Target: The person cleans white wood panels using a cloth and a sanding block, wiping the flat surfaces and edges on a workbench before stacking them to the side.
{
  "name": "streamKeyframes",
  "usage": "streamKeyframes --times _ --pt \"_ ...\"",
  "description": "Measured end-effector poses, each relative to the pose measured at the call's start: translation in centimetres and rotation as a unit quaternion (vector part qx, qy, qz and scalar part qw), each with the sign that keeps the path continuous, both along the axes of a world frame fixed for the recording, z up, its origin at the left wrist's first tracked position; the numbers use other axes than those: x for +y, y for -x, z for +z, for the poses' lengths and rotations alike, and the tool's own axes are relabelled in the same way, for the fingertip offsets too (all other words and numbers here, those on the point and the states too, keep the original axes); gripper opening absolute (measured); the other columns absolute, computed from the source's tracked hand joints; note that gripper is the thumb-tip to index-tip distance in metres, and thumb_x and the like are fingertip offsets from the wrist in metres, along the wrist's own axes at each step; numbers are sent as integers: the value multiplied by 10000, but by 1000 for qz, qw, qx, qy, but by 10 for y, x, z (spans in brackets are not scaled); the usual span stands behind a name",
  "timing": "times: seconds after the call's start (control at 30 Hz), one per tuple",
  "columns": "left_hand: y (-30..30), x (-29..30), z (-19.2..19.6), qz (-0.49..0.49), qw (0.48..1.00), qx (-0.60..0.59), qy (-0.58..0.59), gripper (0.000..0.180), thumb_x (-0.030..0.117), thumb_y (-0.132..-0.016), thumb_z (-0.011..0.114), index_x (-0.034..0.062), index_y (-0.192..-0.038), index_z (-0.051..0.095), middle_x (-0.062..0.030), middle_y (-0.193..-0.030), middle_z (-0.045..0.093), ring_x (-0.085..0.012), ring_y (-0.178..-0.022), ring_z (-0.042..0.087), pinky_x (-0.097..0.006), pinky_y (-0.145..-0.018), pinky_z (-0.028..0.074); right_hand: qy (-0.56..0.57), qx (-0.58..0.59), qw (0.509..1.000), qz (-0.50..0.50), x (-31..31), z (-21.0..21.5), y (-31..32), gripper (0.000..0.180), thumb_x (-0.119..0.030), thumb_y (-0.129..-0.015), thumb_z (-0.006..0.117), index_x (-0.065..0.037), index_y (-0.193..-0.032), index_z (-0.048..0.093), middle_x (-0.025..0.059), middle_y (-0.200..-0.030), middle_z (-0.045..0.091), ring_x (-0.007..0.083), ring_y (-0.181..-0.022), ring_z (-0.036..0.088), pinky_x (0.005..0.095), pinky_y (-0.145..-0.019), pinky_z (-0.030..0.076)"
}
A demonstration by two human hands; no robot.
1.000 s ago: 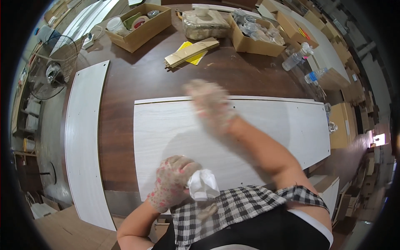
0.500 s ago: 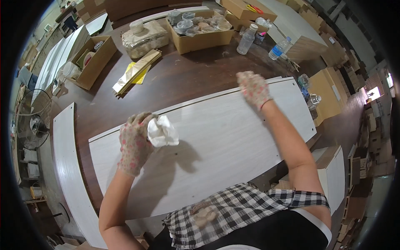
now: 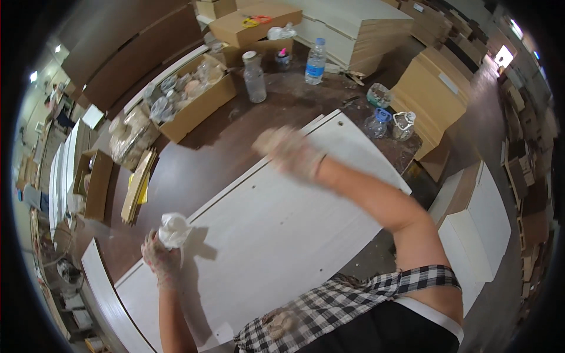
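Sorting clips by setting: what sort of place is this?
Probably a furniture workshop or panel warehouse: a long white drilled board lies on a dark brown worktable, stacks of flat tan panels stand behind, and open cardboard boxes of bagged small parts sit alongside.

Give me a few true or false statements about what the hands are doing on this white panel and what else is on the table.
1. The left hand holds a crumpled white cloth. True.
2. The right hand holds a bottle. False: it is blurred over the white panel, with nothing visibly in it.
3. Two clear plastic bottles stand beyond the panel. True.
4. The panel lies on the floor. False: it lies on a dark brown table.
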State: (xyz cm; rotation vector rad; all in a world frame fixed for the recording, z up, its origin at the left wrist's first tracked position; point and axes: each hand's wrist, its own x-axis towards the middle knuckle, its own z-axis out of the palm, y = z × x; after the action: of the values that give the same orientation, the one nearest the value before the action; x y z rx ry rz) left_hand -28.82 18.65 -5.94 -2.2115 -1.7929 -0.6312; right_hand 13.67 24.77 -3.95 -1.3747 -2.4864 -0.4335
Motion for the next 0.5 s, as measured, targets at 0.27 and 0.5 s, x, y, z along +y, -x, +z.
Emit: streamKeyframes --times 0.27,0.5 --pt "50 7 -23 -10 997 31 -63 416 182 -754 710 16 -1111 576 -171 -1150 616 -377 -1021 590 -459 -854 461 155 -142 916 -342 20 74 -158 306 -236 -876 495 -108 -1085 678 135 -1069 677 270 -987 670 386 -822 541" --pt "64 18 -28 -9 998 -1 -61 457 198 -773 722 6 -1163 579 -176 -1186 622 -377 -1067 597 -452 -929 473 84 152 975 -136 5 42 -202 323 -263 -922 562 -115 -1201 626 126 -1214 620 313 -1141 577 385 -1000 446"
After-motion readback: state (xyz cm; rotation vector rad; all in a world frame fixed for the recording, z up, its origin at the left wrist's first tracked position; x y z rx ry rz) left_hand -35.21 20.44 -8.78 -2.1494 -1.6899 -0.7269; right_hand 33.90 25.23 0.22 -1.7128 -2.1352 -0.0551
